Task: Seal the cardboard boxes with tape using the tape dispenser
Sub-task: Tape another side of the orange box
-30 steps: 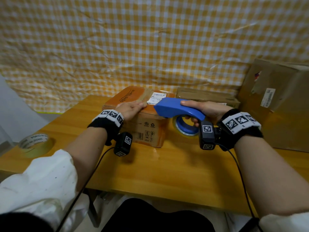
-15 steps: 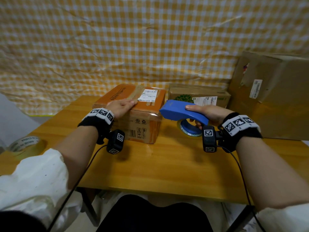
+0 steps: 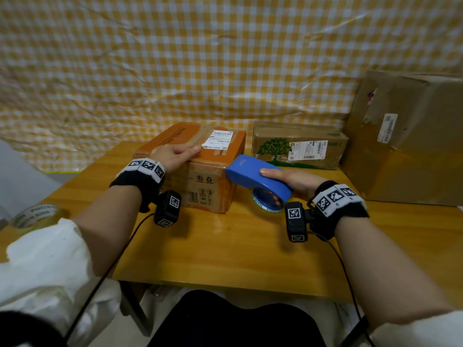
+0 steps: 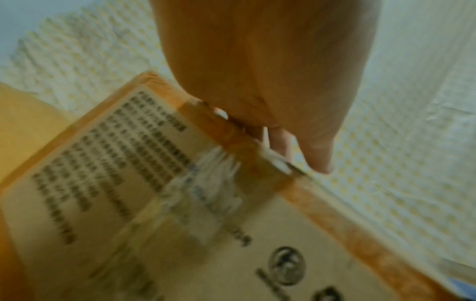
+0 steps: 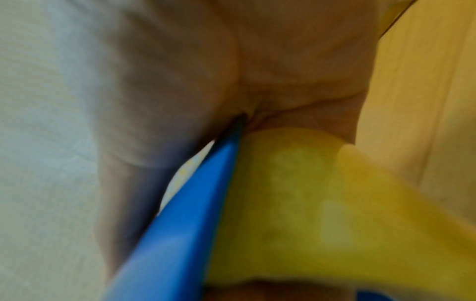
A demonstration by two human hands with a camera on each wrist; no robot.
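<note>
Light: even, warm indoor light in the head view, moderately bright.
Shadows: soft, short shadows on the desk (image 3: 225, 246) beneath both wrists.
Glare: faint sheen on the desk near its middle.
Distortion: wide-angle bending at the head view's edges.
Left wrist view: motion-blurred; the printing on the orange box (image 4: 180, 224) is smeared.
Right wrist view: out of focus, dim, only colour patches.

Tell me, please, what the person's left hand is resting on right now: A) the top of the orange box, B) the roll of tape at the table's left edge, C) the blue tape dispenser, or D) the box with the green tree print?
A: the left hand lies flat on top of the orange box, while the right hand holds the blue tape dispenser.
</note>
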